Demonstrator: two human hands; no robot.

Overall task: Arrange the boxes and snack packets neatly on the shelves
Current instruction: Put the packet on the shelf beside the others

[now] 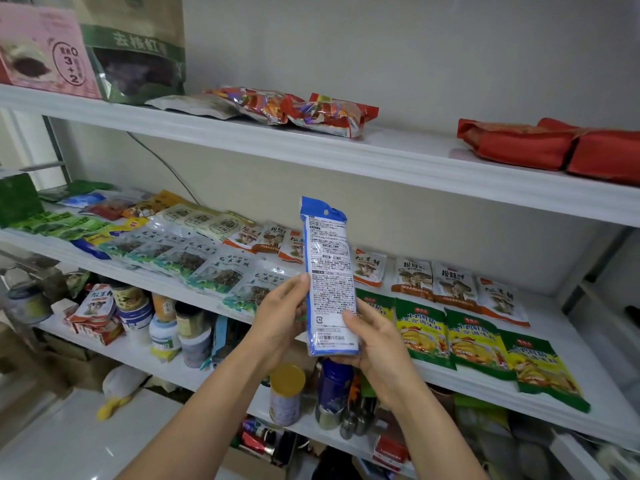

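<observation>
- The blue-and-white packet (329, 265) is held upright in the air, printed back toward the camera, in front of the middle shelf (554, 317).
- The left hand (277, 317) grips its left edge, thumb on the face; the right hand (375, 344) wraps round its lower right corner.
- Green packets (478, 344) and mushroom packets (453, 282) lie flat in rows on the middle shelf.
- The upper shelf (398, 150) carries red bags (519, 143) at the right and a pink box (45, 53) at the far left; jars (166, 327) crowd the lower shelf (114, 348).
</observation>
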